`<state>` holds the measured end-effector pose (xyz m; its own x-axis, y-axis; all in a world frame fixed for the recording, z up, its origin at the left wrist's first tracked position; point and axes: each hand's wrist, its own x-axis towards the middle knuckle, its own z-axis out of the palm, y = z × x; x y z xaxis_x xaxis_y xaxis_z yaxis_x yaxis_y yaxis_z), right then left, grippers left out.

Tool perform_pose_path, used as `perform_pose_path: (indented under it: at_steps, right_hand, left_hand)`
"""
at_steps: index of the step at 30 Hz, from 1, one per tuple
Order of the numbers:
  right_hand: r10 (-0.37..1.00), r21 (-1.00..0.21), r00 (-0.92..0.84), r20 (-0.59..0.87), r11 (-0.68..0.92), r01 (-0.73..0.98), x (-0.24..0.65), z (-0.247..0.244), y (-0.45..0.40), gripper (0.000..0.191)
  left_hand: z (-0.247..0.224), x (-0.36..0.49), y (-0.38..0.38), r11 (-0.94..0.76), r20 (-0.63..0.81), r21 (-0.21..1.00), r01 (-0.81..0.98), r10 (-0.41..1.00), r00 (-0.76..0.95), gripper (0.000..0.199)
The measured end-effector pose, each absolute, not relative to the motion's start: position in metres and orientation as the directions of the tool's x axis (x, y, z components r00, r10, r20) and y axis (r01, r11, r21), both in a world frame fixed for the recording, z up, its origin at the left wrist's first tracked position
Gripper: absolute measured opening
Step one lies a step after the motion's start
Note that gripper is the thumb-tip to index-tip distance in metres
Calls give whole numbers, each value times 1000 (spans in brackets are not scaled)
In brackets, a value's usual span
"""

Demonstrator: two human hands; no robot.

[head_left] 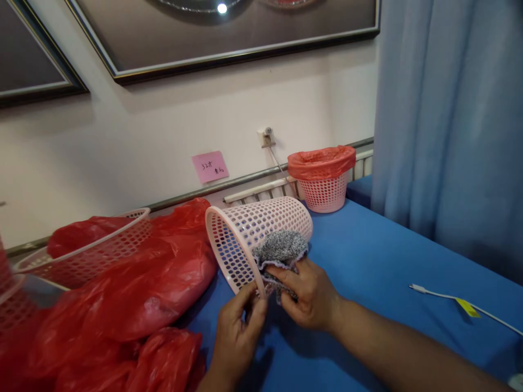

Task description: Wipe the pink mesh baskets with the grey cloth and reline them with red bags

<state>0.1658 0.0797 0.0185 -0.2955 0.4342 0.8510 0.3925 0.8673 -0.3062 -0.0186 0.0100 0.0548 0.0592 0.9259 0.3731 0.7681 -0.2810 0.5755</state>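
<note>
A pale pink perforated plastic wastebasket lies tilted on its side above the blue surface, its open mouth facing left. My left hand pinches its rim between thumb and fingers. In my right hand is a grey speckled cleaning cloth, pressed against the outer side of the basket near the rim. The right fingers are curled into the cloth and partly hidden by it. Left of the basket lies a heap of red plastic bags.
Behind, another pink basket wears a red liner. A larger pink basket stands at left. A white cable with a yellow tag lies right on the blue surface. A blue curtain hangs at right; a pink note is on the wall.
</note>
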Motion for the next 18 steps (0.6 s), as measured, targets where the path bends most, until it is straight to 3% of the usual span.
perform_pose_path:
  at_steps: [5, 7, 10, 12, 14, 16, 18]
  right_hand:
    - [250, -182, -381, 890, 962, 204, 158, 19, 69, 39]
    - [230, -178, -347, 909, 968, 176, 157, 15, 72, 43]
    - [485, -418, -122, 866, 836, 357, 167, 4, 100, 52]
    - [696, -652, 90, 712, 609, 451, 179, -2, 131, 50]
    - [799, -792, 241, 551, 410, 453, 189, -5, 156, 48]
    - [809, -823, 287, 513, 368, 432, 193, -4, 161, 47]
    - [759, -754, 196, 621, 509, 416, 187, 0, 143, 49]
  left_hand:
    - [57, -25, 19, -311, 441, 609, 730, 897, 14, 40]
    - [53, -30, 17, -355, 460, 581, 732, 886, 65, 38]
    - [41, -35, 10, -415, 471, 466, 781, 864, 177, 36]
    - [32, -36, 5, -456, 477, 355, 816, 839, 261, 38]
    - [24, -34, 3, -486, 490, 265, 833, 812, 317, 41]
    - [19, -32, 3, -500, 487, 239, 832, 803, 343, 40]
    - [15, -30, 5, -465, 474, 304, 831, 831, 291, 36]
